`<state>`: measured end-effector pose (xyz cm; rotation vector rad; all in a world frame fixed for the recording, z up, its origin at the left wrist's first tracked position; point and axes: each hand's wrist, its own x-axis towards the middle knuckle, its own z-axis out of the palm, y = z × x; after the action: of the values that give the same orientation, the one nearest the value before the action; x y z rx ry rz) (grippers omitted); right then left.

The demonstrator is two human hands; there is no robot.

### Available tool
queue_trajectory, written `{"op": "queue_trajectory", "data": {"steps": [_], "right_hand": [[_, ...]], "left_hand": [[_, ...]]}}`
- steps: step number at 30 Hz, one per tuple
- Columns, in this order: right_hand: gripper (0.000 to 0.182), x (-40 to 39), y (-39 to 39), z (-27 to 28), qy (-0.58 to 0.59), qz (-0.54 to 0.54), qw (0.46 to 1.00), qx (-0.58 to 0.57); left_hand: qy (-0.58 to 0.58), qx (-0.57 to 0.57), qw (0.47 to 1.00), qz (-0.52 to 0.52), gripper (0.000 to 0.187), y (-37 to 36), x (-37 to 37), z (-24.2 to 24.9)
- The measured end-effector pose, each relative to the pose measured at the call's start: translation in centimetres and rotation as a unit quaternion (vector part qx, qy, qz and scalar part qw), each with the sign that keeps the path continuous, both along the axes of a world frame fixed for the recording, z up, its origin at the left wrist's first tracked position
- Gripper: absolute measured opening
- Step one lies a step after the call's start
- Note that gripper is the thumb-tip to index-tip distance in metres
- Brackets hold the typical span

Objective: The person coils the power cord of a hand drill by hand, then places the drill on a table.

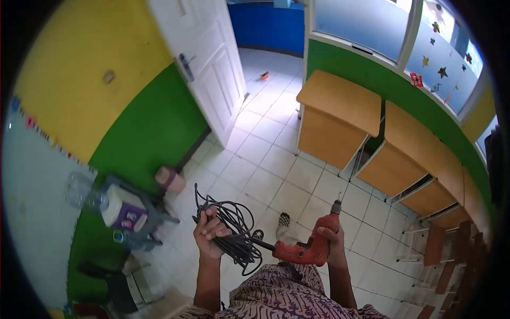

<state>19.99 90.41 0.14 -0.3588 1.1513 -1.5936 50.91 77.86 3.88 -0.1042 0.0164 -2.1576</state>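
My left hand (211,228) is closed around a coiled black power cord (236,239), whose loops hang out on its right side. From the coil the cord runs to the handle end of a red electric drill (304,252). My right hand (333,242) grips the drill by its body, near the chuck end. The chuck (336,207) points up and away from me, with a thin bit at its tip. Both hands are in front of my patterned shirt, above the tiled floor.
A white door (212,69) stands open ahead, with a small orange object (264,76) on the floor beyond. Wooden desks (334,122) line the right wall under windows. At left are a water dispenser (125,210), a pink bin (170,179) and a dark chair (119,290).
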Motion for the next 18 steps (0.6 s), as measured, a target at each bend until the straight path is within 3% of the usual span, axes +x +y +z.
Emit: {"op": "queue_trajectory", "data": {"steps": [3,5,8,11,18], "right_hand": [[0.037,-2.7,-7.4,-3.0,-0.098,0.022,0.992,0.078],[0.040,-4.7,-13.1,-5.0,-0.120,0.052,0.990,0.049],[0.050,-6.9,-21.6,-5.9,-0.245,0.179,0.949,0.081],[0.054,-7.6,-28.6,-7.4,-0.271,0.219,0.933,0.088],[0.061,-8.6,-43.5,-10.7,-0.337,0.187,0.922,0.027]], "left_hand": [[-0.012,-0.017,0.999,-0.035,0.037,-7.6,-4.5,1.4],[-0.005,-0.014,0.998,-0.065,0.037,-12.5,-7.2,2.7],[0.018,-0.018,0.995,-0.093,0.036,-18.7,-11.3,4.9],[0.059,-0.025,0.991,-0.118,0.035,-23.6,-15.0,6.8],[0.046,-0.062,0.975,-0.208,0.034,-39.1,-22.5,8.3]]}}
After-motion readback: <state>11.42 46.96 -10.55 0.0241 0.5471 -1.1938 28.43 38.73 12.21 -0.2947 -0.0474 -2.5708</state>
